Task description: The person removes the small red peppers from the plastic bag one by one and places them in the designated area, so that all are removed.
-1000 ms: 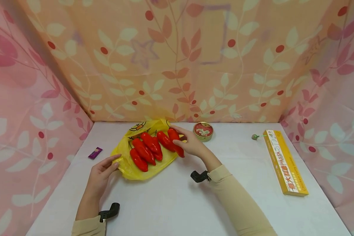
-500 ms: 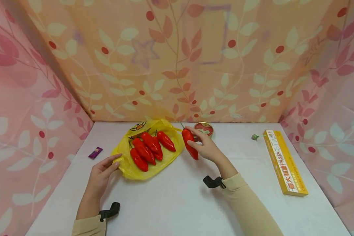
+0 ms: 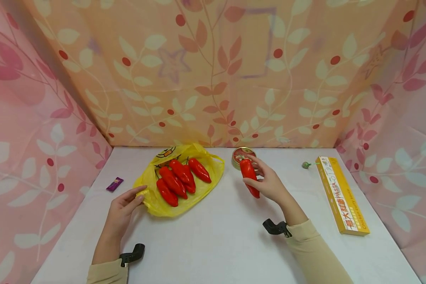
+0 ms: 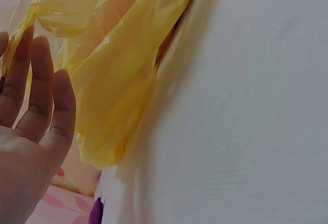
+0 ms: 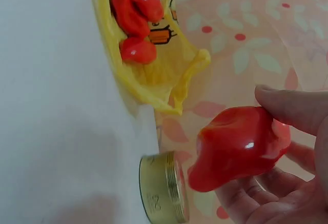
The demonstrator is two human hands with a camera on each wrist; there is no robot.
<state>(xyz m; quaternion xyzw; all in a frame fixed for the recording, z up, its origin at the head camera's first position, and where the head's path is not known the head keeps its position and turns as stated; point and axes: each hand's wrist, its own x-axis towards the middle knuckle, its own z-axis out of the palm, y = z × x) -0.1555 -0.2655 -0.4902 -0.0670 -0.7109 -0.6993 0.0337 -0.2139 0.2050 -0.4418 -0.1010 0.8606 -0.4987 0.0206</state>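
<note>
A yellow plastic bag [image 3: 156, 207] lies spread on the table with several red peppers [image 3: 173, 181] on it. My left hand [image 3: 120, 211] pinches the bag's left edge between thumb and fingers; in the left wrist view the bag's film [image 4: 113, 85] stands beside the fingers. To the right of the bag, my right hand [image 3: 269, 183] holds one red pepper [image 3: 248, 173] just in front of a round tin with a red lid [image 3: 238, 153]. In the right wrist view that pepper [image 5: 241, 144] sits between thumb and fingers, above the table.
A small purple-wrapped candy [image 3: 114, 184] lies left of the bag. At the right are a green-wrapped lollipop [image 3: 306, 165] and a long yellow pasta box [image 3: 342, 197]. Patterned cloth walls [image 3: 213, 79] stand at the back and both sides of the white table [image 3: 198, 248].
My right hand has lifted one pepper off the bag's right side and carried it rightward to the front of the tin. The left hand keeps its pinch on the bag.
</note>
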